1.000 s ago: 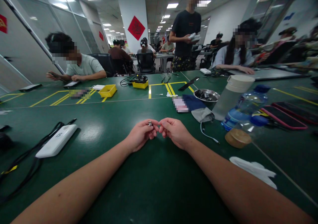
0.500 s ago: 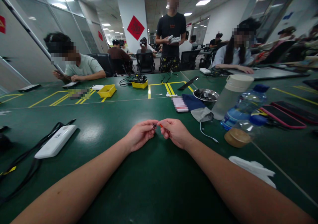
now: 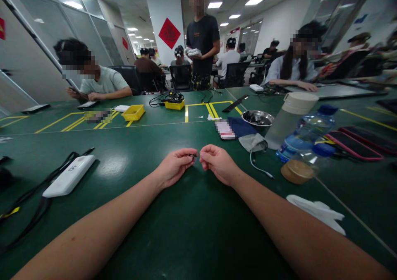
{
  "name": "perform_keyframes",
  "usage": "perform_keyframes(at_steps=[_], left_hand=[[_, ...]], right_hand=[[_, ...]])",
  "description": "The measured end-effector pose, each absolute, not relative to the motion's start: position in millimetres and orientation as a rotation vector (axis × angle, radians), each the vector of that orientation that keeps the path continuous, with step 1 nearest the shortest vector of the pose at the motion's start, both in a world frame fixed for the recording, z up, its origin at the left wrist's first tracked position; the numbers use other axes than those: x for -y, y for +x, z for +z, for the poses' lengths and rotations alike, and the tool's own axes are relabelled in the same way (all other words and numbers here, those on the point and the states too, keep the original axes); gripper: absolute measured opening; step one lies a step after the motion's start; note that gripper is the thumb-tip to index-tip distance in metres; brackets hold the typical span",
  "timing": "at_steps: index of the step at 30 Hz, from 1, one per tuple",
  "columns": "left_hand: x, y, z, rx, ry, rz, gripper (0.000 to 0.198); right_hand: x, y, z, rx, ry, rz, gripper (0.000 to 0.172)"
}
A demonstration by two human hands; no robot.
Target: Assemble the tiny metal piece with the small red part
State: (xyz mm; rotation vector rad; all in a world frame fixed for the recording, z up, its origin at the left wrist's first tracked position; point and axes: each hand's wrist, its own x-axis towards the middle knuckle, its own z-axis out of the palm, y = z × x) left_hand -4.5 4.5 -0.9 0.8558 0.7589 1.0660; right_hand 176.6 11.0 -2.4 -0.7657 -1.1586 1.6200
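Both my hands rest close together on the green table (image 3: 192, 226), fingertips almost meeting. My left hand (image 3: 175, 166) is closed in a pinch on a tiny dark metal part (image 3: 193, 156) at its fingertips. My right hand (image 3: 218, 163) is curled shut just to the right of that part; whatever its fingers hold is hidden. Both forearms lie stretched along the table toward me.
A white power bank (image 3: 68, 175) with black cables lies at the left. To the right stand a plastic water bottle (image 3: 305, 133), a lidded cup (image 3: 290, 116), a metal bowl (image 3: 257, 118), phones (image 3: 353, 144) and white cloth (image 3: 316, 211). Yellow trays (image 3: 134, 113) and seated people are beyond; one person stands.
My hands stayed in place, with small finger movements around the tiny part; an orange speck at my right fingertips no longer shows. The standing person beyond the table walked left.
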Motion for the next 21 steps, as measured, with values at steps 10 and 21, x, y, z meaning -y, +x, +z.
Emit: perform_keyframes(at_steps=[10,21], left_hand=[[-6.5,-6.2,1.9,-0.763,0.850,1.124,0.010],[-5.1,-4.0,1.6,-0.800,0.861,1.074,0.023]], right_hand=[[-9.8,177.0,2.3,1.067,-0.842,1.614,0.018],[-9.3,177.2,3.0,1.050,-0.771,1.693,0.016]])
